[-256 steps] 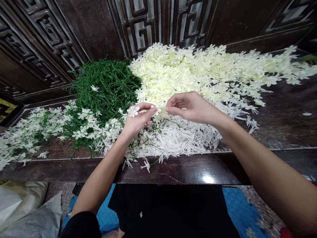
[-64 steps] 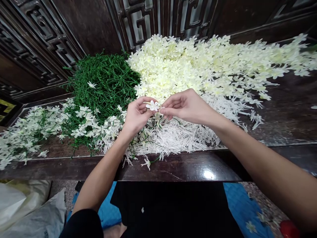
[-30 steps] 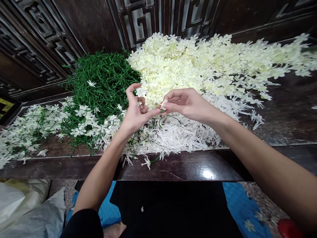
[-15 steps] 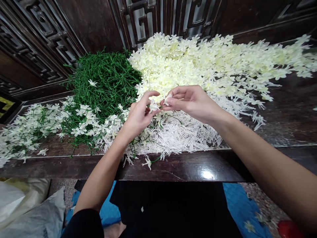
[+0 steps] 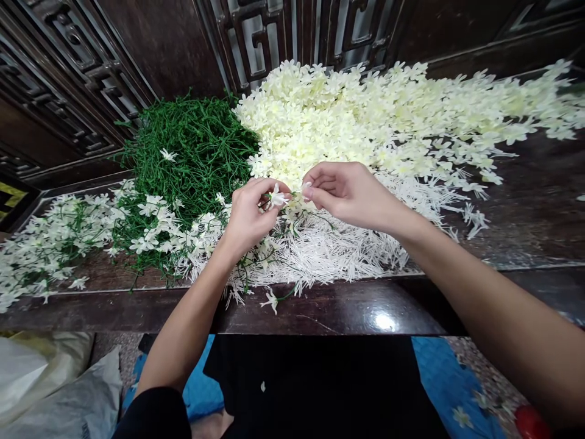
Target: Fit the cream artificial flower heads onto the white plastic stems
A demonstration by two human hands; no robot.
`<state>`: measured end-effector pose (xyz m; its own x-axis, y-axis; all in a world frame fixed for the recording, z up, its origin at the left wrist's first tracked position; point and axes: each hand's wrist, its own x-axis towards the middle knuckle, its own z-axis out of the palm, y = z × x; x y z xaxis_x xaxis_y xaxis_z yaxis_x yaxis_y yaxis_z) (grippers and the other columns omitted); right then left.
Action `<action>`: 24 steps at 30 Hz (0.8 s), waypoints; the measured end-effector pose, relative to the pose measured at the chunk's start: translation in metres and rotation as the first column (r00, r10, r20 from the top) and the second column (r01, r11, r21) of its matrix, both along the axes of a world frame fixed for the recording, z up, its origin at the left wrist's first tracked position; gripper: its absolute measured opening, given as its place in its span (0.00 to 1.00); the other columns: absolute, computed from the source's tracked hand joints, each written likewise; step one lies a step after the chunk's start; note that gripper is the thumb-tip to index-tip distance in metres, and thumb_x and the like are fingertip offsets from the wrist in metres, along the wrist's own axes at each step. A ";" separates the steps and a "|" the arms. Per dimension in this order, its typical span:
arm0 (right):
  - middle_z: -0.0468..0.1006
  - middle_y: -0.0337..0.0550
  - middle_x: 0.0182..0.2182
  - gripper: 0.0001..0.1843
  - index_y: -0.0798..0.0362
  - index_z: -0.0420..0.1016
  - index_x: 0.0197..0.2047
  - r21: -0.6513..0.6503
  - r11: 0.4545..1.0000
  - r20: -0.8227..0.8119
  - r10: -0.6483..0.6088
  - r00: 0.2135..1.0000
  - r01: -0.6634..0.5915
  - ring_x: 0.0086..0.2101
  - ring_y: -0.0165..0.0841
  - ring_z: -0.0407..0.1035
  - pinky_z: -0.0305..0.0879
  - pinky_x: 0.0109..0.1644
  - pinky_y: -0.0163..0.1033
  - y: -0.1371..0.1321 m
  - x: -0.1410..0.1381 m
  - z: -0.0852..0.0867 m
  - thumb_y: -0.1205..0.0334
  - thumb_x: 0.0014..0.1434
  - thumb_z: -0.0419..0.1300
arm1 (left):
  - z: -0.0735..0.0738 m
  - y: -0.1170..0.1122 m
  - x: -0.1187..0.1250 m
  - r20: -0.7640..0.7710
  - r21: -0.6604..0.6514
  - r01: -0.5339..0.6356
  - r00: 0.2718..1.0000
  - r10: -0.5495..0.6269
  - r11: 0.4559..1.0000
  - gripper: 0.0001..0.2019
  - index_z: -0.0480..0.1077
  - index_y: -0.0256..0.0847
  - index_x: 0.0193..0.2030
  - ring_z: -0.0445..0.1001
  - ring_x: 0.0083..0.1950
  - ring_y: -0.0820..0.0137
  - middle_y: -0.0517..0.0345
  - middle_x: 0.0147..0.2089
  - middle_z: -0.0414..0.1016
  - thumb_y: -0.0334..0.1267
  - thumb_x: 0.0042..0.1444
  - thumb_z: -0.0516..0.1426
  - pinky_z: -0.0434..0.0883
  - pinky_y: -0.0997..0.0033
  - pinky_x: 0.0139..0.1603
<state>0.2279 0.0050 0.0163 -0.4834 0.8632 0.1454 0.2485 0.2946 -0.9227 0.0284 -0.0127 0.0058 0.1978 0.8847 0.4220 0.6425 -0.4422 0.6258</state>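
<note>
My left hand (image 5: 249,213) is curled shut around a green stem that carries a small white flower (image 5: 276,196) at its fingertips. Close beside it, my right hand (image 5: 348,192) pinches something small and white that I cannot make out. Both hands hover above a heap of white plastic stamens (image 5: 333,250). Behind them lies a broad pile of cream petals (image 5: 365,122). A mound of bare green stems (image 5: 192,146) sits to the left of the petals.
Finished flower sprigs (image 5: 59,238) spread along the left of the dark wooden table (image 5: 347,308). Carved dark panels (image 5: 82,67) stand behind. Pale bags (image 5: 50,384) lie on the floor at lower left, beside a blue mat (image 5: 439,384).
My left hand has closed from an open spread into a curl around the flower stem. My right hand has drawn slightly back from it, still pinched.
</note>
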 end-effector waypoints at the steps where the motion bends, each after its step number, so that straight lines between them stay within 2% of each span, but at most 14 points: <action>1: 0.77 0.45 0.32 0.13 0.52 0.74 0.35 0.004 1.000 0.009 -0.003 1.000 0.003 0.33 0.37 0.72 0.71 0.40 0.49 0.000 0.000 0.000 0.51 0.58 0.66 | 0.000 0.000 0.000 -0.002 0.001 0.000 1.000 0.000 1.000 0.06 0.77 0.42 0.34 0.73 0.37 0.68 0.58 0.37 0.81 0.29 0.53 0.59 0.63 0.71 0.35; 7: 0.78 0.46 0.32 0.09 0.53 0.74 0.36 0.022 1.000 0.039 0.004 0.999 -0.005 0.32 0.37 0.72 0.72 0.38 0.49 -0.001 -0.002 -0.002 0.55 0.59 0.64 | -0.002 0.001 0.001 -0.025 0.044 0.032 0.999 -0.031 0.999 0.03 0.77 0.41 0.34 0.73 0.37 0.68 0.57 0.35 0.81 0.32 0.56 0.61 0.66 0.69 0.40; 10: 0.79 0.46 0.32 0.05 0.53 0.74 0.37 0.050 0.999 0.088 -0.004 0.996 0.000 0.32 0.36 0.73 0.73 0.37 0.48 -0.002 -0.004 -0.002 0.60 0.61 0.60 | -0.006 0.002 -0.001 -0.079 0.139 0.042 0.996 -0.031 0.989 0.04 0.76 0.40 0.33 0.72 0.35 0.70 0.58 0.32 0.80 0.29 0.56 0.60 0.67 0.71 0.38; 15: 0.77 0.45 0.28 0.06 0.56 0.75 0.38 0.120 0.993 0.172 -0.038 0.984 0.017 0.27 0.34 0.71 0.71 0.31 0.45 -0.004 -0.004 -0.001 0.63 0.63 0.58 | -0.012 0.002 -0.002 -0.192 0.368 0.132 0.979 -0.064 0.920 0.12 0.73 0.37 0.36 0.72 0.33 0.73 0.59 0.31 0.79 0.19 0.52 0.53 0.68 0.76 0.33; 20: 0.75 0.44 0.25 0.06 0.56 0.75 0.38 0.151 0.989 0.135 -0.027 0.990 0.007 0.23 0.30 0.67 0.65 0.25 0.40 -0.006 -0.003 0.000 0.64 0.64 0.58 | -0.013 -0.001 0.001 -0.203 0.471 0.163 0.976 -0.073 0.867 0.15 0.70 0.37 0.37 0.73 0.29 0.76 0.60 0.29 0.76 0.19 0.46 0.50 0.69 0.78 0.28; 24: 0.74 0.42 0.25 0.05 0.56 0.75 0.38 0.158 0.987 0.131 -0.026 0.991 0.005 0.23 0.29 0.66 0.64 0.25 0.39 -0.006 -0.003 0.001 0.65 0.63 0.59 | -0.015 -0.001 0.002 -0.247 0.535 0.182 0.967 -0.054 0.825 0.14 0.69 0.36 0.38 0.74 0.29 0.76 0.60 0.29 0.76 0.19 0.49 0.50 0.71 0.79 0.28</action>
<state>0.2246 -0.0012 0.0171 -0.4945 0.8422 0.2151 0.3708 0.4282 -0.8241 0.0301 -0.0135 -0.0094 0.4269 0.4820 0.7651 0.6507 -0.7513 0.1103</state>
